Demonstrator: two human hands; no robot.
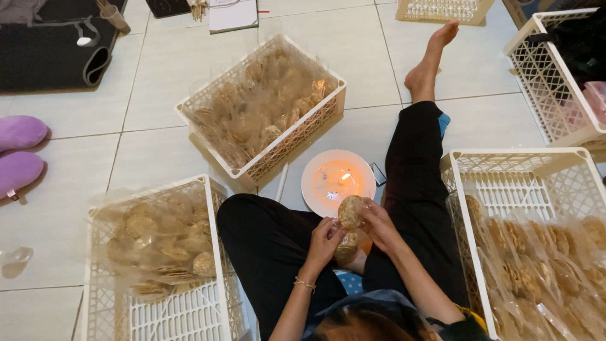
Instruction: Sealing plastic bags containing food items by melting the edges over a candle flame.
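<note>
Both hands, left [324, 242] and right [377, 222], grip one round cracker [350, 211]; four white crates [265, 165] around

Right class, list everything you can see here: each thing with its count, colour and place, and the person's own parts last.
Crates: four, white; three hold bagged round crackers, one at right edge.
Tray: one, beige, top.
Plate: one, white with a small flame, floor centre.
Slippers: two, purple, left edge.
Mat: one, dark, top left.
Notebook: one, white, top.
Cracker: one, tan, in clear wrap between both hands.
Legs: black trousers, bare foot.
Left hand, right hand: hold the cracker.
</note>
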